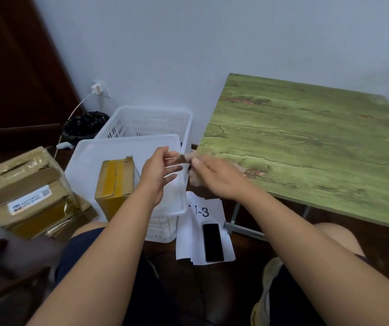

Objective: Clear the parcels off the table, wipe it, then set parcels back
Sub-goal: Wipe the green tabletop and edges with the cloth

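- Nearest, a black phone (213, 242) lies on white paper sheets (202, 231) on the dark floor between the person's knees; one sheet reads "1-3".
- Just beyond, the two hands meet in front of the table's near left corner.
- Right hand (214, 177) has its thumb and fingers pinched on a pale, crumpled cloth (194, 178); the cloth is blurred, and part of it hangs below the hand.
- Left hand (159, 171) is half open, fingers loosely spread and pointing right, with its fingertips at the cloth's upper end; whether they grip it I cannot tell.
- Under the hands sits a white plastic bin (89, 161) holding one taped yellow-brown parcel (114, 184) standing on end.
- Left of the bin, a stack of cardboard parcels (27, 194) rests off the table, one of them with a white label.
- Right of the hands, the green wood-grain table (306, 147) shows a bare top.
- Behind the bin stands a white slotted basket (146, 123).
- Farther left is a black bag (85, 124), with a white charger (97, 88) plugged into the wall above it.
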`<state>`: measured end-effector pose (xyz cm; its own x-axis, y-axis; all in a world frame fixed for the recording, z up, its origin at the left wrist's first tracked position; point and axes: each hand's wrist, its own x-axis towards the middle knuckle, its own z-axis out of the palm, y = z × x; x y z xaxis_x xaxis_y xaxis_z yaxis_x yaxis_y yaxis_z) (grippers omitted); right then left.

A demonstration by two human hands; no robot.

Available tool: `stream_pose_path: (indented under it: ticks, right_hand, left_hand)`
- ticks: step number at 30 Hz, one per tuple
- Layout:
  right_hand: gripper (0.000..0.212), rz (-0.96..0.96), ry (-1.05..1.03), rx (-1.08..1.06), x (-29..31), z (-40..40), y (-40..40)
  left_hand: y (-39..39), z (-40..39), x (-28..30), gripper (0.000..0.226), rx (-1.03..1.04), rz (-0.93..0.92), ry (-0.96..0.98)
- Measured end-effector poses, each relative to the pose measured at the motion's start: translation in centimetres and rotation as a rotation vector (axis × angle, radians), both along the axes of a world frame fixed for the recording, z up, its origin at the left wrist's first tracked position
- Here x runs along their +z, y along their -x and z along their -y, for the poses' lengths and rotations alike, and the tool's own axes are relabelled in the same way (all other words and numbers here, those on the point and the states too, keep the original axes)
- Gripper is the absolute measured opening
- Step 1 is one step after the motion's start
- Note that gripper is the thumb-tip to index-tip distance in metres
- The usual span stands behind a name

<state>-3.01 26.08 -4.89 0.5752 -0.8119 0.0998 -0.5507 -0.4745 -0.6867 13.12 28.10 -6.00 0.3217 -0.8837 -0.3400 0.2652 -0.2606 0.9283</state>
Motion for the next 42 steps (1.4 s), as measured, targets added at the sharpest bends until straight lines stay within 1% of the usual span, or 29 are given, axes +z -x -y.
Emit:
stream_pose_path:
  ticks: [2, 3, 4, 5, 6, 7, 11, 13, 14, 16, 17, 19, 20, 21, 23, 24, 25, 27, 30, 33, 35, 37, 40, 42]
  right_hand:
    - [0.031, 0.501, -0.377, -0.088, 0.8, 0.9, 0.2]
    - [0.034, 0.704, -0.554, -0.123, 1.2, 1.4, 0.4]
    - [0.041, 0.867, -0.722, -0.155, 1.5, 1.7, 0.8]
    - [0.049, 0.971, -0.854, -0.187, 1.6, 2.0, 1.3]
    - [0.053, 1.027, -0.951, -0.189, 1.8, 2.4, 1.8]
    - [0.056, 1.048, -1.002, -0.171, 2.1, 2.6, 2.1]
    - [0.056, 1.112, -1.063, -0.074, 2.9, 3.6, 4.1]
    - [0.06, 1.146, -1.098, -0.03, 3.1, 4.5, 4.8]
    - [0.06, 1.158, -1.112, -0.04, 3.3, 4.9, 5.0]
    - [0.054, 1.17, -1.078, -0.107, 3.5, 5.9, 5.3]
    - [0.052, 1.167, -1.034, -0.147, 3.5, 6.2, 5.5]
    - [0.046, 1.088, -0.902, -0.228, 3.7, 6.5, 5.9]
    - [0.039, 0.988, -0.79, -0.273, 3.9, 6.4, 6.3]
    - [0.033, 0.847, -0.66, -0.319, 4.0, 6.3, 6.7]
    - [0.034, 0.577, -0.445, -0.352, 4.1, 6.0, 8.0]
    - [0.038, 0.509, -0.393, -0.344, 4.1, 5.9, 8.7]
    - [0.042, 0.489, -0.367, -0.331, 4.0, 5.8, 9.2]
    - [0.049, 0.515, -0.359, -0.303, 3.7, 6.1, 9.9]
    - [0.05, 0.569, -0.371, -0.259, 3.3, 6.3, 9.8]
    - [0.049, 0.506, -0.294, -0.24, 2.8, 6.3, 9.2]
    - [0.044, 0.479, -0.25, -0.237, 2.6, 6.1, 8.6]
    - [0.036, 0.473, -0.214, -0.239, 2.4, 6.0, 8.0]
    - [0.027, 0.394, -0.113, -0.27, 2.3, 6.2, 7.9]
    - [0.011, 0.416, -0.11, -0.307, 2.2, 6.2, 8.5]
  left_hand:
    - [0.0, 0.6, 0.2, 0.032, 0.041, 0.079, 0.048]
    - [0.2, 1.1, 0.5, 0.034, 0.05, 0.143, 0.087]
    - [0.4, 1.6, 0.8, 0.035, 0.053, 0.195, 0.132]
    - [0.6, 2.2, 1.2, 0.036, 0.053, 0.222, 0.177]
    - [1.0, 3.0, 1.7, 0.037, 0.045, 0.233, 0.218]
    - [1.3, 3.5, 2.3, 0.036, 0.028, 0.246, 0.254]
    - [3.7, 5.2, 4.2, 0.021, -0.176, 0.328, 0.328]
    - [5.2, 5.7, 4.6, 0.019, -0.268, 0.275, 0.379]
    - [5.9, 5.9, 4.8, 0.016, -0.289, 0.216, 0.412]
    - [7.2, 6.5, 5.3, 0.009, -0.28, 0.151, 0.443]
    - [7.8, 6.9, 5.5, 0.005, -0.262, 0.169, 0.436]
    - [8.5, 7.5, 5.6, 0.011, -0.218, 0.237, 0.403]
    - [8.7, 7.7, 5.6, 0.015, -0.194, 0.267, 0.391]
    - [8.9, 7.9, 5.5, 0.016, -0.172, 0.293, 0.39]
    - [9.1, 8.2, 5.5, 0.016, -0.144, 0.325, 0.403]
    - [9.2, 8.2, 5.5, 0.016, -0.133, 0.338, 0.412]
    - [9.5, 8.3, 5.6, 0.015, -0.128, 0.361, 0.426]
    - [10.0, 8.4, 5.8, 0.018, -0.127, 0.433, 0.455]
    - [10.7, 7.9, 6.3, 0.015, -0.142, 0.495, 0.5]
    - [10.7, 7.3, 6.3, 0.017, -0.181, 0.487, 0.535]
    - [10.5, 6.9, 6.3, 0.014, -0.199, 0.456, 0.546]
    - [10.5, 6.5, 6.4, 0.008, -0.204, 0.415, 0.547]
    - [10.1, 6.0, 6.7, 0.008, -0.179, 0.349, 0.544]
    - [9.3, 5.8, 7.0, 0.011, -0.142, 0.306, 0.536]
